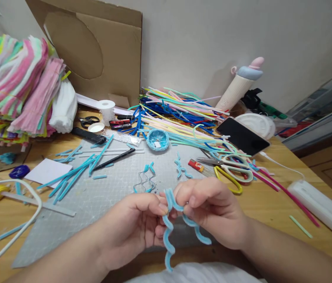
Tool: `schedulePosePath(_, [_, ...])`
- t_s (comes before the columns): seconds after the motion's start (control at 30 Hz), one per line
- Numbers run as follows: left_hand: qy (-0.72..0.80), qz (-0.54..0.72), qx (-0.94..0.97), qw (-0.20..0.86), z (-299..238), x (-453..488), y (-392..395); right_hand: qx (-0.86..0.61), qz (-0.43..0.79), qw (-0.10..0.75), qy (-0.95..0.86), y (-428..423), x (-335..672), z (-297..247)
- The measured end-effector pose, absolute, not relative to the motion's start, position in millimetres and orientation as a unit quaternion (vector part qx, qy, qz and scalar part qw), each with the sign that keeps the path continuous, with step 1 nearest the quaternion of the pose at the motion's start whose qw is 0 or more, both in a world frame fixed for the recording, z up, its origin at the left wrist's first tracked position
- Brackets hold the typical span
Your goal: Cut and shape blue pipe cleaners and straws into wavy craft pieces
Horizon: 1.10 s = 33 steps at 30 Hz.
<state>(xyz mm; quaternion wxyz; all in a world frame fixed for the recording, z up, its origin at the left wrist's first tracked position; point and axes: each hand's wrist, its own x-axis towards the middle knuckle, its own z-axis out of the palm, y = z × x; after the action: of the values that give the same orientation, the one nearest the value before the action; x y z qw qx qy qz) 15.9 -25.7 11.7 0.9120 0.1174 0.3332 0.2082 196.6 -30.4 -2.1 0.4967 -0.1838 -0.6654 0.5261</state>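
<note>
Between my two hands is a light-blue pipe cleaner [169,232] bent into waves, with two wavy ends hanging down. My left hand [136,224] pinches it near its upper bend, thumb against fingers. On the other side my right hand [213,210] grips the same pipe cleaner, its fingers curled closed. Just beyond the hands lie a bent wire piece with blue bits [144,179] and a small wavy blue piece [180,167]. They rest on the grey cutting mat [95,220]. A fuzzy blue bowl-shaped piece [157,140] sits farther back.
Scissors [227,163], a lighter [195,165] and a phone [244,135] lie at right. Loose blue pipe cleaners [76,173] and a black pen [114,158] are at left. Colourful pipe-cleaner bundles [15,86] stand far left. A white power strip [323,210] lies along the right side.
</note>
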Motion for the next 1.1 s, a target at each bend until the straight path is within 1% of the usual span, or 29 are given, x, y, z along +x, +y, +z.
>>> schedulePosePath(0.63, [0.337,0.212,0.114,0.91,12.9,17.5,-24.9,-0.192,0.524,0.5,-0.662,-29.5,195.9,-1.5])
schedulePosePath(1.1, [0.339,0.206,0.114,0.911,11.5,17.0,-24.8,-0.193,0.536,0.484,-0.664,-29.8,197.3,-3.8])
